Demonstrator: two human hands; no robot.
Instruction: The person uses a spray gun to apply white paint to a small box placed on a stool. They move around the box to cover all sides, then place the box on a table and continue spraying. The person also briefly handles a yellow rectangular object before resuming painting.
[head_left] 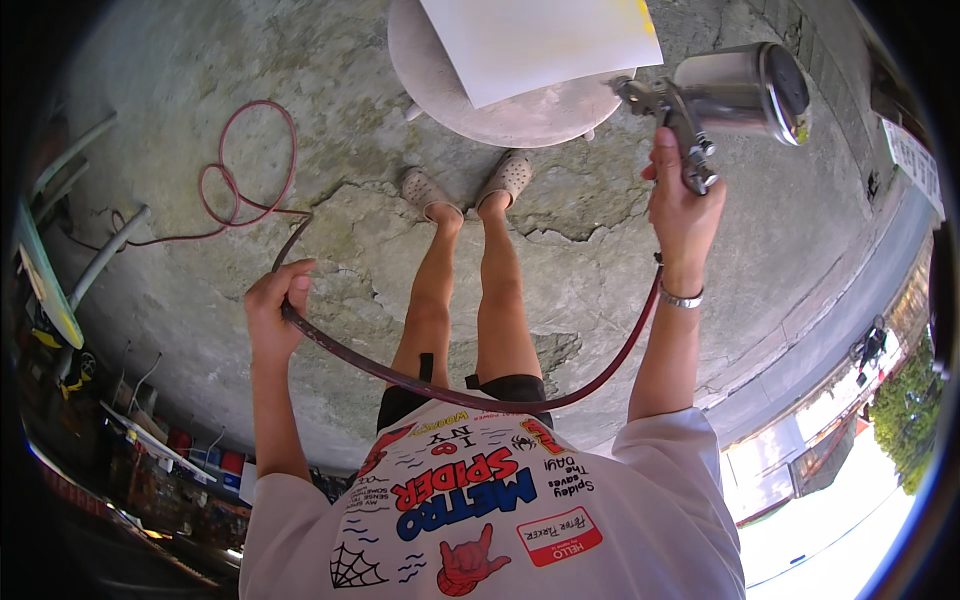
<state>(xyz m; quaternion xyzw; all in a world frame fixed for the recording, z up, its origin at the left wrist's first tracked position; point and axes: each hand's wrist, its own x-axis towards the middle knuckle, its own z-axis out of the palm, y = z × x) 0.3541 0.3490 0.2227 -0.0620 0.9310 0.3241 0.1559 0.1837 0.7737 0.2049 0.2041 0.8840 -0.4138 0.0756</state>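
Spray gun (712, 98) in right fingers (664, 150)

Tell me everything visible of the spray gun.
The spray gun is silvery and metallic-looking, with a nozzle, knobs and a wide cylindrical cup whose dark end has a yellowish smear. The right hand grips its handle, nozzle pointing left, beside the round stool. A reddish hose reaches that hand; the joint is hidden.
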